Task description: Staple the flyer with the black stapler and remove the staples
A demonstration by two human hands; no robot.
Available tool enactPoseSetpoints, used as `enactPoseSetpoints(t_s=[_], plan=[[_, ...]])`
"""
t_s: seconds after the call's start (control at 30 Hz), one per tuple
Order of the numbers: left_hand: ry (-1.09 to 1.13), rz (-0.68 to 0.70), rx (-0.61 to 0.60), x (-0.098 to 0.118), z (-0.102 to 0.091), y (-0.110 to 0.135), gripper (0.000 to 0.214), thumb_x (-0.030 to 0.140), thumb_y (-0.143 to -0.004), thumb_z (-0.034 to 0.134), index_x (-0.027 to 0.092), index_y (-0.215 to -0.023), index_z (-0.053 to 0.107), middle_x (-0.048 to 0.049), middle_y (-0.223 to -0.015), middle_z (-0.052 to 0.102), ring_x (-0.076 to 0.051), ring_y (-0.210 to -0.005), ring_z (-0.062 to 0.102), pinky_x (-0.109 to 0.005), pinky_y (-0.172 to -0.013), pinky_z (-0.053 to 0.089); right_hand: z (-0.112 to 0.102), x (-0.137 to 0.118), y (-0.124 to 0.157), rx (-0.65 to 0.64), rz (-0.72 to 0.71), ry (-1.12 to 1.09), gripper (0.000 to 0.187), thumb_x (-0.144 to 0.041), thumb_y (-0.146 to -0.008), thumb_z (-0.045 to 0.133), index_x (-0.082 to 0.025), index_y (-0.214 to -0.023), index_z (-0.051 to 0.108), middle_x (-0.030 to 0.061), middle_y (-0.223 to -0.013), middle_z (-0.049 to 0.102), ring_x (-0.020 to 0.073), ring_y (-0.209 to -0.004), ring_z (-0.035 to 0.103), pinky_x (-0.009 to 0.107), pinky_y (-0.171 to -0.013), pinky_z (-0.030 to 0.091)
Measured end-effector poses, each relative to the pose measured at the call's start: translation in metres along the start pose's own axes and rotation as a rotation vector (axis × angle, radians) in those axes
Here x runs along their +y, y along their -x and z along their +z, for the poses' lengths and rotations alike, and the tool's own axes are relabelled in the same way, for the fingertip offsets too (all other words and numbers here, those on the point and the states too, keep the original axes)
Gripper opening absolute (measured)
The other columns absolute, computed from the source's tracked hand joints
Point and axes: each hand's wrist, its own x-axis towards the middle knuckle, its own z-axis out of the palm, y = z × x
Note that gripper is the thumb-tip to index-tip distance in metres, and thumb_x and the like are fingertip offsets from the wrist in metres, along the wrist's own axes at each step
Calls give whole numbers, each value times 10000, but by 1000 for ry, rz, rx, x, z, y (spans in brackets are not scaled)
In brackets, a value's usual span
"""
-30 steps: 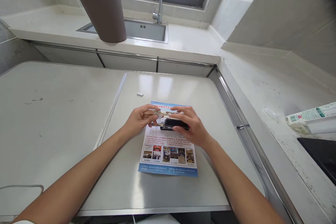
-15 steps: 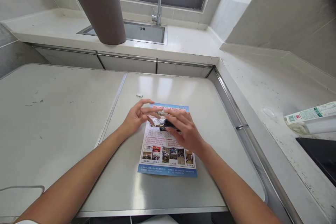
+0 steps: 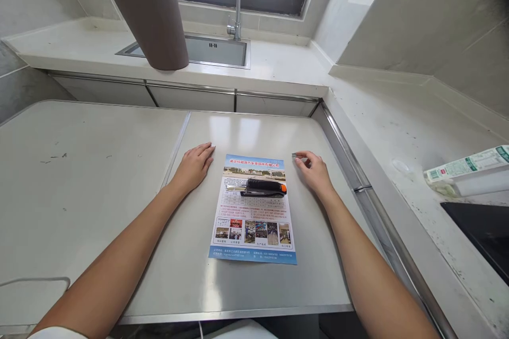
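Note:
A black stapler [image 3: 262,187] with an orange end lies across a printed flyer [image 3: 254,255], its metal part pointing left. To the left of the flyer, my left hand [image 3: 193,166] rests on the tabletop with fingers stretched out close together. Its fingertips cover the spot where a small pale strip lay. Beyond the flyer's upper right edge, my right hand [image 3: 313,170] pinches a small silvery strip [image 3: 294,155], which looks like staples, between thumb and fingers. Neither hand touches the stapler.
The white table [image 3: 99,169] has a seam left of the flyer. Behind it, a brown bin [image 3: 149,16] stands by a sink [image 3: 218,50] with a tap [image 3: 237,5]. On the right counter [image 3: 382,116] lie a green-and-white carton [image 3: 469,163] and a black panel [image 3: 481,233].
Both hands have moved apart, off the stapler, leaving it on the flyer. My left hand went left over the small strip; my right hand went right carrying a silvery strip.

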Motion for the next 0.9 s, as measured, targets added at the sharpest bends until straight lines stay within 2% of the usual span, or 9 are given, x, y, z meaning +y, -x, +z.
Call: enactPoseSetpoints(t_s=[0.1,0.23,0.33,0.43,0.53,0.6,0.73,0.83,0.9], plan=[[-35,-7,32,4,-4,1,371,231,-1046,422,203,-1308,683,-132,-1370,683,-319,-1236,618,-495,-1042,484,8,3,-2,8,-19,89,414,-473,-890,598,-237,-1178,777,97,-1093,717,282,-1012,576,462,-967,471],[-45,-2,77,2,-3,1,294,231,-1024,482,198,-1197,717,-143,-1128,704,-329,-1061,625,-480,-913,501,11,2,-1,85,-63,79,446,-473,-904,612,-226,-1243,765,97,-1047,682,284,-983,578,476,-932,495],[-29,13,90,-1,1,0,247,212,-1017,494,196,-1097,727,-147,-1083,686,-336,-1020,613,-483,-878,495,9,-9,5,161,-146,-5,383,-437,-945,607,-202,-1205,761,91,-1022,672,252,-890,597,464,-891,525],[21,11,96,3,1,2,231,191,-1015,482,192,-1056,709,-151,-1090,676,-332,-1018,609,-488,-884,498,7,-28,17,180,-246,-38,296,-399,-1002,585,-218,-1164,754,88,-1042,670,251,-932,624,464,-901,537],[151,29,112,16,-6,10,233,206,-1038,461,191,-1061,693,-133,-1078,691,-305,-1022,619,-468,-917,510,6,-47,30,176,-344,-65,265,-389,-1042,563,-242,-1160,749,84,-1041,660,260,-978,633,469,-900,545],[276,96,104,29,-11,16,236,242,-1059,466,194,-1090,695,-112,-1081,716,-277,-1033,640,-437,-934,525,5,-57,38,112,-439,-110,248,-393,-1047,577,-256,-1173,742,81,-1058,669,261,-996,635,483,-931,543],[452,303,92,47,-18,25,193,332,-1053,583,229,-1089,742,-74,-1083,778,-225,-1022,708,-372,-923,552,10,-66,49,-163,-691,-215,336,-425,-1029,628,-273,-1322,684,96,-1184,671,276,-1098,625,500,-984,546],[508,492,28,49,-19,26,134,326,-1013,670,251,-1018,781,-55,-1010,813,-203,-926,743,-376,-902,549,17,-68,53,-277,-776,-224,411,-443,-1019,649,-276,-1394,639,111,-1233,653,283,-1138,614,503,-979,562],[523,543,-34,47,-18,25,123,308,-1005,680,262,-1002,795,-52,-984,823,-201,-893,754,-392,-902,541,20,-68,53,-325,-800,-208,423,-427,-1015,662,-284,-1411,623,107,-1229,655,280,-1137,617,516,-991,560]])
